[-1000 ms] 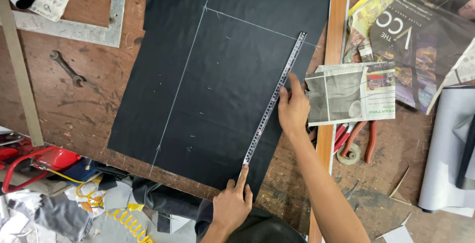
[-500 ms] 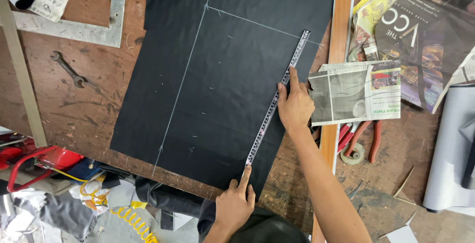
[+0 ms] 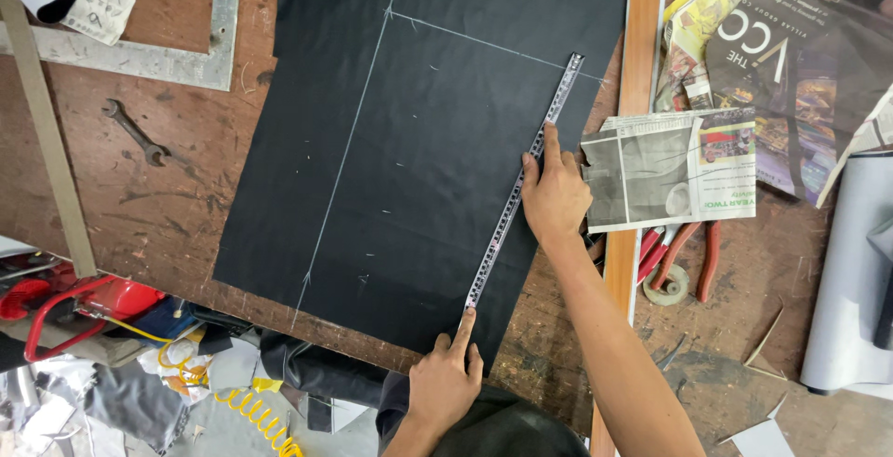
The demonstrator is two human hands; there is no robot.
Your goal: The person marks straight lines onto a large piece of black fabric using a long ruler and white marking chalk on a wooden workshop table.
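A large black sheet (image 3: 428, 150) lies on the wooden workbench, marked with thin chalk lines. A long metal ruler (image 3: 521, 187) lies slanted near the sheet's right edge. My right hand (image 3: 555, 198) rests on the ruler's middle, fingers spread and pressing it down. My left hand (image 3: 445, 381) is at the sheet's near edge. Its index finger is stretched out onto the ruler's lower end and the other fingers are curled.
A wooden strip (image 3: 635, 122) runs along the sheet's right side. Newspapers (image 3: 688, 164) and red-handled pliers (image 3: 684, 252) lie to the right, with a grey roll (image 3: 851, 280) at far right. On the left are a spanner (image 3: 137, 132), a metal square (image 3: 186, 62) and a slat (image 3: 51, 150). Clutter hangs below the bench edge.
Both hands stay on the ruler in the same places. Only the view has shifted slightly.
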